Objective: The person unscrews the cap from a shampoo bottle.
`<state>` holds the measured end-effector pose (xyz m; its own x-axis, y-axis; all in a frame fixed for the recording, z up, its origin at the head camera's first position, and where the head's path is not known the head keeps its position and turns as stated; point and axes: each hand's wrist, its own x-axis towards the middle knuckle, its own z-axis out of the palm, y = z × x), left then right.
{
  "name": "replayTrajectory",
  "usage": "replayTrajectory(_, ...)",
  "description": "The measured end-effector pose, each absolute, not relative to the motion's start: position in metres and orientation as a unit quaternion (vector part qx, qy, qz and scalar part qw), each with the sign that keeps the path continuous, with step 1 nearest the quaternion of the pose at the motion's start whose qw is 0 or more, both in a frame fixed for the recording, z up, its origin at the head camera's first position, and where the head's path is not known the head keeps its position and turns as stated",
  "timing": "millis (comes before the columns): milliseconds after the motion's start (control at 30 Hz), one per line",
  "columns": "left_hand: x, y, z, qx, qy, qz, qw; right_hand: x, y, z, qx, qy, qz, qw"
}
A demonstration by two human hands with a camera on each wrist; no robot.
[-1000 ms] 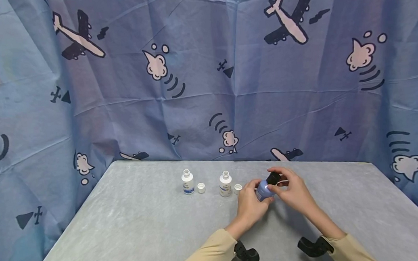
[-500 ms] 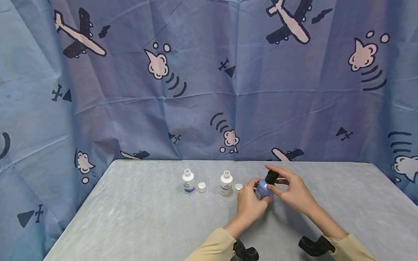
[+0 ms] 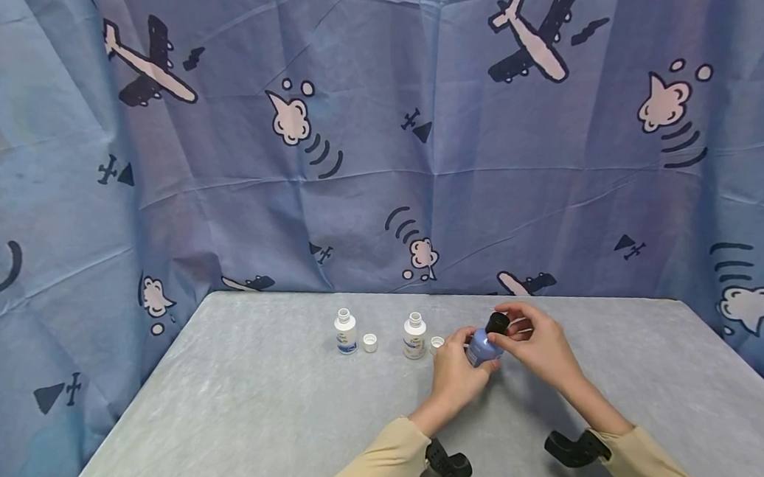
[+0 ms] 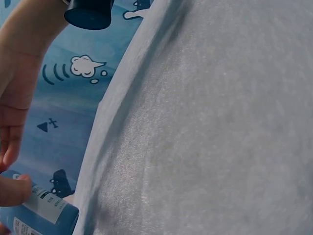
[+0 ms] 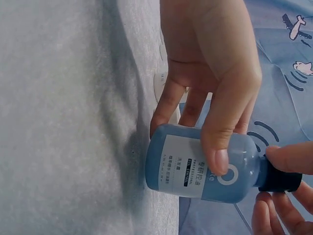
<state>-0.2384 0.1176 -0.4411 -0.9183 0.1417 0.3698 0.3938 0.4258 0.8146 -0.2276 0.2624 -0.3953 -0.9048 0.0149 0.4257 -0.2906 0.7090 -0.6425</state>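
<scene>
A blue bottle (image 5: 190, 161) with a white printed label is tilted in my left hand (image 3: 458, 370), just over the table or touching it; I cannot tell which. My left thumb lies across the bottle's front, seen in the right wrist view, with the fingers behind it. The black cap (image 5: 281, 176) sits on the bottle's neck. Thumb and fingers of my right hand (image 3: 538, 342) pinch this cap. Left of the hands stand two uncapped white bottles, one nearer (image 3: 414, 336) and one farther left (image 3: 346, 332). Beside them lie a white cap (image 3: 370, 343) and another white cap (image 3: 437, 344), partly near my left fingers.
A grey cloth-covered table (image 3: 234, 411) extends under everything. Behind it hangs a blue curtain (image 3: 361, 136) printed with airplanes and clouds. A black wrist device (image 3: 449, 464) is on the left forearm, and another black device (image 3: 576, 449) on the right.
My right fingers have shifted around the black cap, lifting and re-gripping it. The left hand and the blue bottle stay nearly in place, and the white bottles have not moved on the table.
</scene>
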Motion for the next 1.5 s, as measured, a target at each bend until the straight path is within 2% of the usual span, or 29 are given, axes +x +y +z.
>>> replayTrajectory(433, -0.241, 0.118, -0.444, -0.166, -0.836, -0.507, 0.128, -0.225, 0.267, -0.395, 0.146, -0.881, 0.384, 0.235)
replayTrajectory(800, -0.246, 0.121, -0.443, -0.14, -0.84, -0.511, 0.118, -0.23, 0.276, -0.395, 0.108, -0.871, 0.386, 0.284)
replayTrajectory(1033, -0.253, 0.125, -0.448, -0.142, -0.831, -0.523, 0.125, -0.232, 0.282, -0.397, 0.101, -0.864, 0.422, 0.257)
replayTrajectory(1367, -0.258, 0.128, -0.454, -0.154, -0.83, -0.523, 0.12, -0.235, 0.29, -0.4, 0.082, -0.901, 0.383, 0.187)
replayTrajectory(1500, -0.258, 0.127, -0.455, -0.168, -0.835, -0.513, 0.11, -0.236, 0.293, -0.404, 0.068, -0.906, 0.377, 0.178)
